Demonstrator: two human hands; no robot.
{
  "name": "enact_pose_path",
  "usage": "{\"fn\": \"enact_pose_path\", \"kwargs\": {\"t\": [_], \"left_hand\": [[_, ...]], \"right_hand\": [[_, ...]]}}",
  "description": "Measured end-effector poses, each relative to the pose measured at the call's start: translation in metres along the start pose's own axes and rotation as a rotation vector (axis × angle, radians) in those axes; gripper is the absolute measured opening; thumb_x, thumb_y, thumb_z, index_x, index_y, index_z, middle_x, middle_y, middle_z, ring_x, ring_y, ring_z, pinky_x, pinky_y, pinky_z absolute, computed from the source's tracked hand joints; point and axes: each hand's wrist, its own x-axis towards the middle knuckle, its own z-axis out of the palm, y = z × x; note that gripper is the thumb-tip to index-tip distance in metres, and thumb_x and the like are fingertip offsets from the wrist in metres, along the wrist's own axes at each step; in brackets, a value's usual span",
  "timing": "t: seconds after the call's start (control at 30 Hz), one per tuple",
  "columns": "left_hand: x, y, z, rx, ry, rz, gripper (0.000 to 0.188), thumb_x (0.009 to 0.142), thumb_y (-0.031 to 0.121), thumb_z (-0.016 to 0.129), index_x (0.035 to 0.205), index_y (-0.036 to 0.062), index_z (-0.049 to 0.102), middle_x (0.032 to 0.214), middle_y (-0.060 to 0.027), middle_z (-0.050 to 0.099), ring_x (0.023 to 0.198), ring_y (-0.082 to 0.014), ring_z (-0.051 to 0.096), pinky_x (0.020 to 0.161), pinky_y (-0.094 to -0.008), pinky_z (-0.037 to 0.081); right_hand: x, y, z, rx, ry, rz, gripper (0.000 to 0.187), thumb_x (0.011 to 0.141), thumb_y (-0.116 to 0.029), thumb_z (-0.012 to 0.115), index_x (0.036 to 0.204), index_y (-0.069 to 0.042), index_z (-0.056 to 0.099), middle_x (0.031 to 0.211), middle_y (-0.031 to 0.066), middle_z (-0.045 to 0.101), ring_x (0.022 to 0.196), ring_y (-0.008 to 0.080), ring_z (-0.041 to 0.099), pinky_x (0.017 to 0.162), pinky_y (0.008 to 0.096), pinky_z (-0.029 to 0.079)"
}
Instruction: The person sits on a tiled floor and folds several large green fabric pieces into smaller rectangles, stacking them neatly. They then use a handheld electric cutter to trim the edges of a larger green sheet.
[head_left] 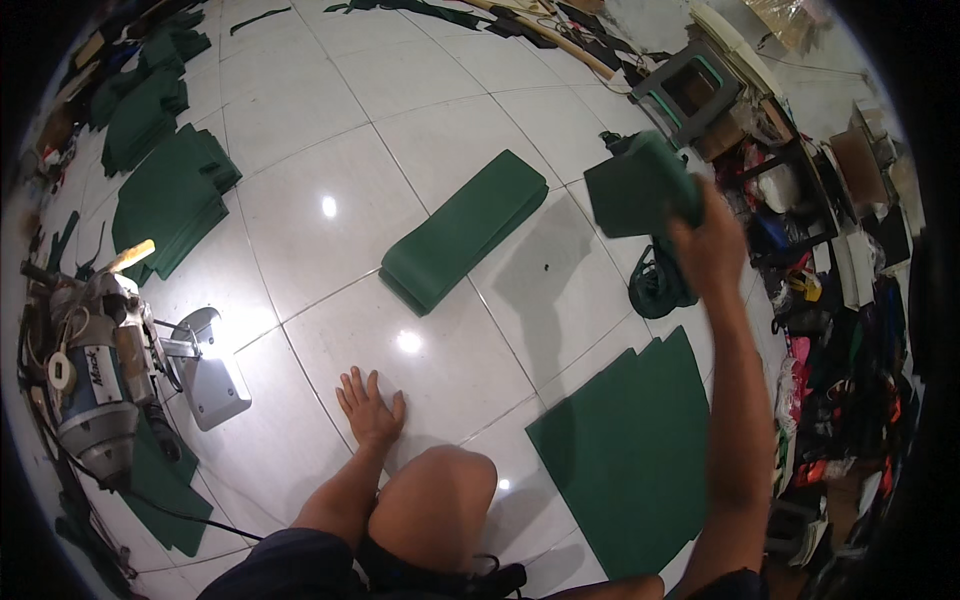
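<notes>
We take the long green bundle (465, 235), lying folded on the tiled floor (300, 165), as our landmark. To its right, our right hand (708, 235) grasps a green folded piece (630, 190) by its right-hand side, raised off the floor; the hand is slightly blurred, and we cannot tell how firmly the partly hidden fingers press. On the near side of the bundle, our left hand (370, 412) holds nothing: its palm rests down on the tiles with the fingers spread, apart from the bundle, probably propping us as we lean.

The step in hand seems to be a one-handed transfer of the folded piece; whether we are lifting it or setting it down, we cannot tell. The next move likely calls for a steady grip across all the layers, so that the folds do not slip open, and a level lowering, clear of the dark coil (655, 282) to the right of the bundle and the flat green sheets (630, 450) to its near right.
</notes>
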Motion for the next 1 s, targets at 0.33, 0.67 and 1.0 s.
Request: {"fn": "enact_pose_path", "kwargs": {"t": [0.33,0.67,1.0], "left_hand": [[0.001,0.009,-0.006,-0.059,0.031,0.094,0.073,0.085,0.046,0.066,0.14,0.0022,0.044,0.156,-0.0258,0.025,0.148,-0.0437,0.014,0.12,-0.0559,0.007],[0.002,0.011,0.001,-0.034,0.045,0.101,0.078,0.084,0.05,0.065,0.14,0.0006,0.045,0.155,-0.0269,0.025,0.148,-0.0443,0.011,0.12,-0.0564,0.005],[0.001,-0.002,0.002,0.005,0.095,0.106,0.078,0.083,0.05,0.066,0.14,0.0004,0.045,0.156,-0.0269,0.025,0.148,-0.0442,0.011,0.12,-0.0562,0.005]], "right_hand": [[-0.277,-0.09,0.24,0.185,-0.375,0.142,0.062,0.07,-0.002,0.078,0.128,-0.009,0.057,0.128,0.0143,0.057,0.12,0.0348,0.054,0.092,0.0427,0.054],[-0.277,-0.121,0.256,0.359,-0.291,0.179,0.064,0.067,0.001,0.076,0.128,-0.008,0.056,0.127,0.0148,0.054,0.123,0.0343,0.051,0.098,0.0419,0.051],[-0.229,-0.121,0.231,0.55,-0.321,0.512,0.058,0.083,-0.039,0.073,0.125,-0.001,0.058,0.121,0.0194,0.056,0.114,0.0363,0.055,0.095,0.0419,0.047]]}}
